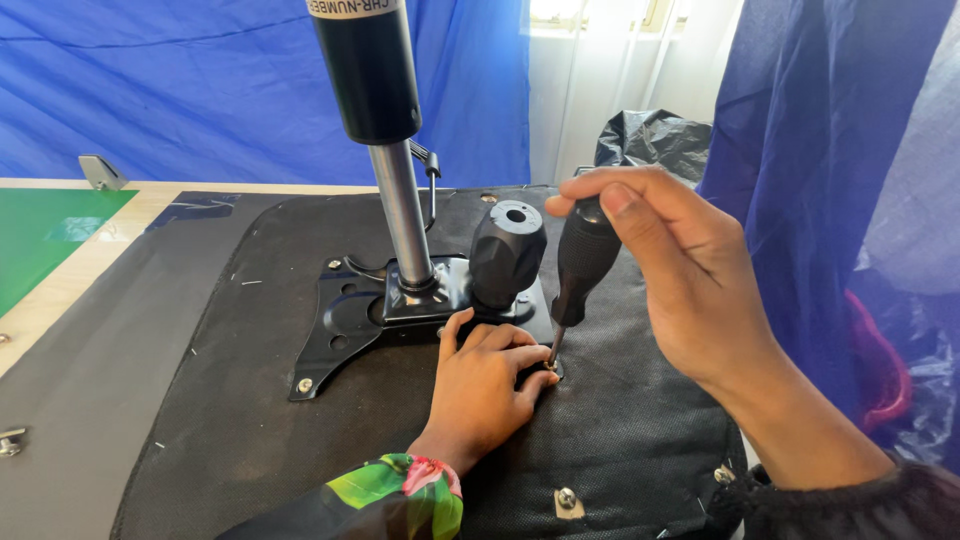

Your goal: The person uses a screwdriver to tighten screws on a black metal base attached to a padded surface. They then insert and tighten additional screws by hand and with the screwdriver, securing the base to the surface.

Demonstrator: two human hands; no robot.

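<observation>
The right hand (680,270) grips the black-handled screwdriver (580,262) near-upright, its tip on the small silver screw (552,366) directly below, touching the left hand's (485,380) fingertips, pressed flat on the black metal chair plate (345,320).

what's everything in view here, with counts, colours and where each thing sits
screwdriver: 1, black handle, upright in the right hand, tip at a screw by the plate's near right corner
mounting plate: 1, black metal, on the seat underside
gas cylinder: 1, black top with silver shaft, upright from the plate
knob: 1, black, right of the shaft
seat underside: 1, black fabric, on the table
table: 1, pale wood with a green mat, left
tarp: blue, behind
plastic bag: 1, black, back right
left hand: flat by the screw
right hand: gripping the screwdriver
</observation>
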